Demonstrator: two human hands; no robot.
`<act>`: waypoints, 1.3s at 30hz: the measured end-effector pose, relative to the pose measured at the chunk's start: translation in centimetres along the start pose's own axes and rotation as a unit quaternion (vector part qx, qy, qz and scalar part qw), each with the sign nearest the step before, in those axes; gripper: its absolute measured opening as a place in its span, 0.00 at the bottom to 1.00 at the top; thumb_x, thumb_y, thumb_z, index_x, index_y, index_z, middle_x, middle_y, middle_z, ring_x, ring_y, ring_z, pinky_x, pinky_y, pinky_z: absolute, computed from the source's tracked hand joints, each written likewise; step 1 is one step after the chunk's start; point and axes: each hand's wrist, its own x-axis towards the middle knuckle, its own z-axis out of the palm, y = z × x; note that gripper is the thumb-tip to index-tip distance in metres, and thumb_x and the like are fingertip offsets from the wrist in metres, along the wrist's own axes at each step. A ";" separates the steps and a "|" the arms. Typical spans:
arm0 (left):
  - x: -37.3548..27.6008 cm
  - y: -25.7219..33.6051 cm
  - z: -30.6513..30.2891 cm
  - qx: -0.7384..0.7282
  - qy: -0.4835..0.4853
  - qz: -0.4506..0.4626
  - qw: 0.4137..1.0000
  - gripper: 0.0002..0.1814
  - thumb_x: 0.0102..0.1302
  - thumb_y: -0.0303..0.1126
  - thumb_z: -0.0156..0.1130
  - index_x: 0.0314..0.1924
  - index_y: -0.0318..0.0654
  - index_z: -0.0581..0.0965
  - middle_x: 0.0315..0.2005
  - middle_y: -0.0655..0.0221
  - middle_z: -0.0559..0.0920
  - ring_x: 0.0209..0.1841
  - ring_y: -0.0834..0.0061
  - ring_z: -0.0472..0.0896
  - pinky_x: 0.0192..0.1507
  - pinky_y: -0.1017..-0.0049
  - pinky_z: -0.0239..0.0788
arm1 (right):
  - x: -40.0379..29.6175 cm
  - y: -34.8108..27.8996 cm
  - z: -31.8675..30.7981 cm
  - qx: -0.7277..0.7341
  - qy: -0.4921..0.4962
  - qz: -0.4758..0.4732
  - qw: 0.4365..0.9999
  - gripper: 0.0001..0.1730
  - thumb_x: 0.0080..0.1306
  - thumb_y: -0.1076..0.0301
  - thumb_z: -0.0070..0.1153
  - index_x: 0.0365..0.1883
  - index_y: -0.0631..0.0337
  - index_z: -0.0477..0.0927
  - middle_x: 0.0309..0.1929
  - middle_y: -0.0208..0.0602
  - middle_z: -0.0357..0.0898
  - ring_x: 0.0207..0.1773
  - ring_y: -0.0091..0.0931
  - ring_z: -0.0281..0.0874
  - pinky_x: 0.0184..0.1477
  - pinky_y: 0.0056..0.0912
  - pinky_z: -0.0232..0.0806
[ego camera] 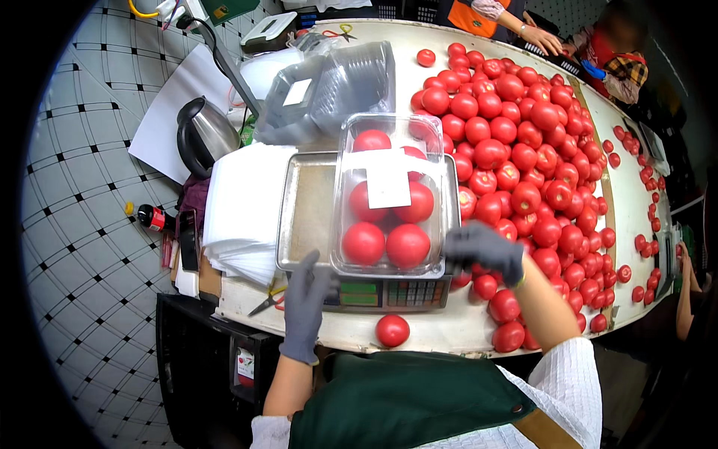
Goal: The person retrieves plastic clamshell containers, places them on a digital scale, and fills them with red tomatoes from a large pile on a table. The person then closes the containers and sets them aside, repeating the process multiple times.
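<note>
A clear plastic clamshell box [341, 219] of several red tomatoes lies on the metal pan [307, 202] of a digital scale [418, 294]. A white label [388, 182] sits on its lid. My left hand [305, 311], in a grey glove, is at the scale's lower left corner, fingers apart and holding nothing. Beside the box's right edge is my right hand [488, 252], gloved too and blurred by motion. Whether it touches the box, or has anything in its fingers, I cannot tell. A single tomato [392, 331] lies in front of the scale.
A large heap of tomatoes [524, 157] fills the table's right side. Empty clear trays [359, 78], white foam sheets [247, 207], scissors [269, 300] and an electric kettle [210, 134] stand left. A black crate [196, 359] is below. Co-workers' hands [541, 39] show at the far side.
</note>
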 end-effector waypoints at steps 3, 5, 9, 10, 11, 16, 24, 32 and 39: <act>-0.8 -1.8 0.5 -0.123 -0.027 -0.044 0.991 0.28 0.65 0.33 0.53 0.63 0.29 0.63 0.37 0.64 0.78 0.33 0.77 0.78 0.33 0.78 0.72 | 6.1 -4.4 -5.6 0.037 0.048 -0.151 0.987 0.19 0.67 0.52 0.48 0.32 0.60 0.78 0.24 0.32 0.79 0.24 0.22 0.77 0.24 0.21 0.65; -0.9 -0.3 1.8 -0.151 -0.078 -0.073 0.983 0.28 0.66 0.38 0.52 0.64 0.36 0.63 0.36 0.63 0.78 0.33 0.76 0.78 0.35 0.77 0.72 | 9.0 -7.5 -7.4 0.113 0.146 -0.053 0.981 0.16 0.67 0.53 0.49 0.31 0.57 0.77 0.24 0.25 0.75 0.23 0.18 0.70 0.24 0.20 0.60; -0.1 0.3 3.1 -0.201 -0.097 -0.133 0.966 0.24 0.68 0.39 0.51 0.62 0.43 0.63 0.43 0.63 0.77 0.36 0.73 0.80 0.37 0.74 0.74 | 13.4 -6.5 -10.9 0.037 0.127 -0.170 0.977 0.13 0.65 0.56 0.53 0.29 0.57 0.77 0.22 0.21 0.66 0.24 0.14 0.61 0.25 0.19 0.55; -0.1 -0.2 3.3 -0.216 -0.102 -0.133 0.962 0.24 0.68 0.39 0.51 0.62 0.44 0.62 0.45 0.64 0.77 0.36 0.72 0.80 0.38 0.73 0.75 | 13.6 -6.4 -10.6 0.019 0.141 -0.186 0.972 0.14 0.65 0.56 0.53 0.29 0.57 0.77 0.22 0.21 0.66 0.25 0.14 0.61 0.26 0.20 0.55; 0.0 -0.5 3.5 -0.223 -0.098 -0.129 0.961 0.24 0.69 0.38 0.51 0.63 0.45 0.60 0.47 0.65 0.76 0.38 0.71 0.80 0.39 0.72 0.75 | 13.6 -6.3 -10.3 0.002 0.158 -0.203 0.966 0.14 0.65 0.57 0.53 0.29 0.58 0.77 0.23 0.22 0.66 0.25 0.14 0.60 0.26 0.20 0.55; -0.3 -2.3 4.8 -0.201 -0.085 -0.055 0.974 0.33 0.70 0.34 0.50 0.69 0.50 0.47 0.57 0.60 0.68 0.49 0.67 0.79 0.45 0.66 0.77 | 10.8 -7.5 -7.2 -0.023 0.261 -0.214 0.941 0.15 0.65 0.56 0.53 0.27 0.58 0.74 0.23 0.23 0.66 0.26 0.15 0.62 0.26 0.22 0.57; -3.9 -3.9 -1.5 -0.167 0.067 0.243 0.953 0.55 0.63 0.36 0.63 0.72 0.43 0.30 0.66 0.65 0.55 0.63 0.76 0.60 0.53 0.77 0.66 | 4.4 -11.7 2.4 0.034 0.277 -0.368 0.887 0.11 0.71 0.62 0.46 0.29 0.54 0.71 0.18 0.16 0.65 0.16 0.11 0.58 0.17 0.14 0.48; -14.4 -9.0 -25.8 -0.505 0.240 0.189 0.808 0.37 0.57 0.39 0.62 0.64 0.33 0.63 0.59 0.52 0.71 0.59 0.57 0.73 0.63 0.58 0.64 | 8.7 -15.1 26.8 -0.228 -0.205 -0.356 0.883 0.14 0.68 0.65 0.52 0.47 0.66 0.74 0.34 0.36 0.79 0.35 0.25 0.78 0.38 0.27 0.69; -20.3 -14.6 -37.4 -0.393 0.391 0.147 0.819 0.40 0.54 0.34 0.60 0.68 0.46 0.60 0.63 0.57 0.66 0.62 0.57 0.69 0.61 0.55 0.65 | 21.5 -16.1 18.6 -0.404 0.043 -0.385 0.829 0.17 0.63 0.71 0.59 0.50 0.62 0.77 0.41 0.41 0.81 0.42 0.26 0.80 0.44 0.27 0.72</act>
